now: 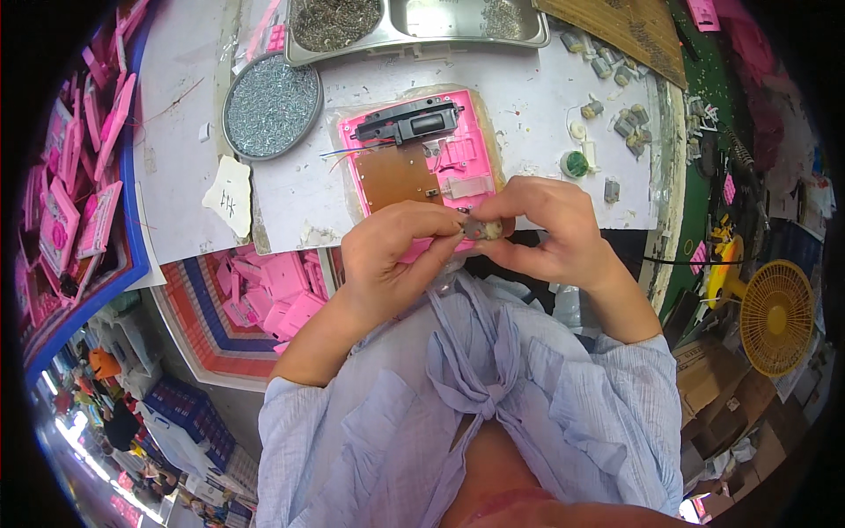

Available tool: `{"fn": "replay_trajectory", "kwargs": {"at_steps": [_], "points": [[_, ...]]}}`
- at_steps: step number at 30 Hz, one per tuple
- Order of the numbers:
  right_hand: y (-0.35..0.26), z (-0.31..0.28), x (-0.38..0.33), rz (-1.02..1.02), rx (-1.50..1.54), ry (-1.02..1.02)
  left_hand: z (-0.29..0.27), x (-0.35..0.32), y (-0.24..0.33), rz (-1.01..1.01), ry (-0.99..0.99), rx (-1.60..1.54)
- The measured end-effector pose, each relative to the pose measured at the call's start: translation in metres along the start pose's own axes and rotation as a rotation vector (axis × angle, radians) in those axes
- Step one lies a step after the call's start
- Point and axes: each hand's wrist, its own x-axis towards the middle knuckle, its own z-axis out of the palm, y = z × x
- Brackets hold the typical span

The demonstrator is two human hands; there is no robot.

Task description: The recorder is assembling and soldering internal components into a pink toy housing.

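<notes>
Both of my hands meet over the near edge of an open pink plastic housing. Between the fingertips is a small grey motor with a pale end. My right hand pinches it from the right with thumb and forefinger. My left hand is closed at its left end, thumb against forefinger; the fingers hide what lies in that pinch. Inside the housing sit a black plastic module along the far side and a brown board. Red and blue wires stick out on the left.
A round tray of small screws stands left of the housing. Behind it is a metal compartment tray with small parts. Several loose motors and a green-topped roll lie right. Pink casings fill bins at left. A yellow fan stands right.
</notes>
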Motion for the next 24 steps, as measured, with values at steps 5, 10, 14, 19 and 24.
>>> {"fn": "replay_trajectory", "kwargs": {"at_steps": [5, 10, 14, 19, 24], "points": [[0.005, 0.007, -0.002, -0.116, -0.003, 0.046, -0.004, 0.003, 0.003, -0.033, -0.042, 0.018], [0.003, 0.005, -0.008, -0.113, -0.082, -0.003, 0.003, 0.004, 0.0, 0.002, -0.026, 0.064], [0.001, 0.003, -0.013, -0.102, -0.111, 0.002, 0.009, -0.004, -0.006, -0.012, 0.076, 0.041], [0.006, 0.004, -0.016, -0.092, -0.105, 0.01, 0.011, -0.004, -0.009, -0.018, 0.112, 0.064], [0.01, -0.001, -0.02, -0.037, -0.156, 0.05, 0.006, 0.011, -0.008, -0.085, 0.195, 0.069]]}}
